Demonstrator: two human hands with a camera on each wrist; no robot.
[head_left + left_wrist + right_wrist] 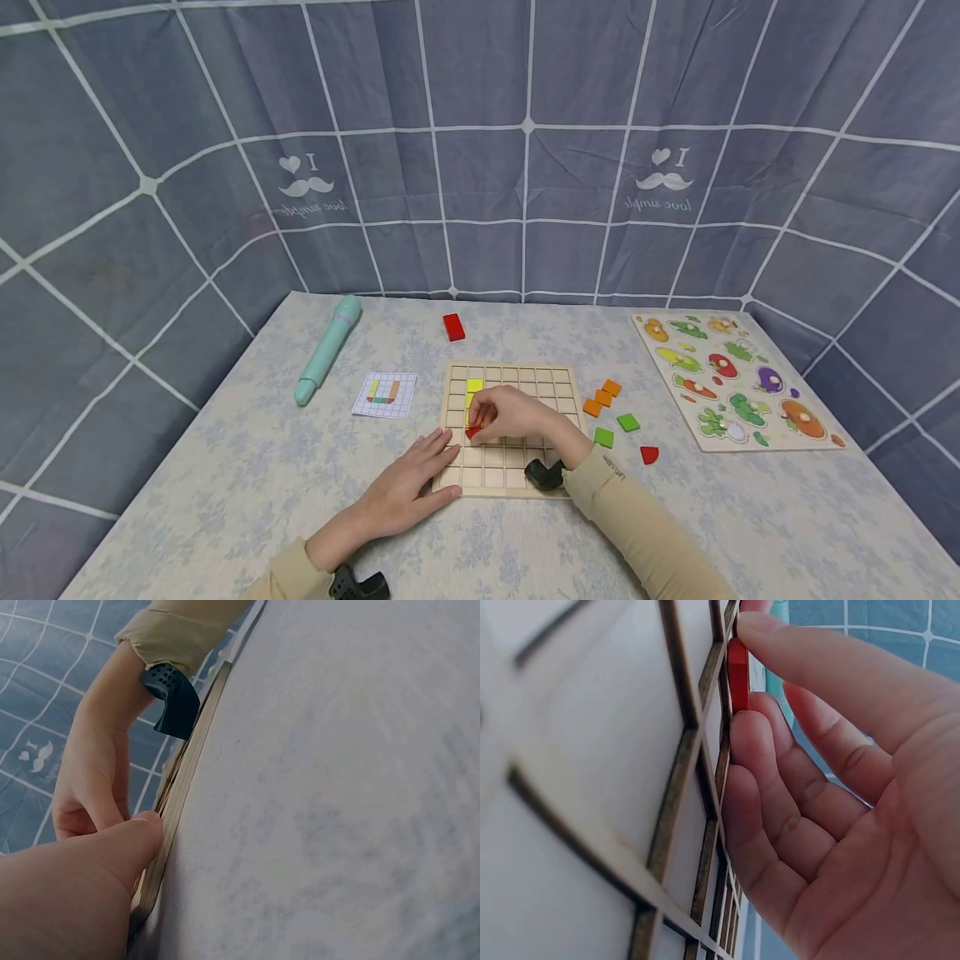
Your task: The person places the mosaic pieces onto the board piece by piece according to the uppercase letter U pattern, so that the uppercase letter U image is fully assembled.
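A wooden grid board point(487, 479) lies at the middle of the table. My right hand point(513, 414) reaches over it and pinches a small red tile point(738, 675) at a cell near the board's left side; the fingers hide part of the tile's shape. Just above, in the same column, sit yellow tiles point(475, 385), partly covered by the hand. My left hand point(408, 487) rests at the board's left edge with its fingers extended. In the left wrist view its thumb point(139, 844) touches the board's wooden rim point(180, 802).
Right of the board lie orange tiles point(603, 397), green squares point(628, 422) and a red quarter-round tile point(649, 454). A pattern card point(385, 395) and a teal microphone-shaped stick point(327, 350) are left. Red blocks point(453, 327) lie behind; a vegetable puzzle point(697, 367) is far right.
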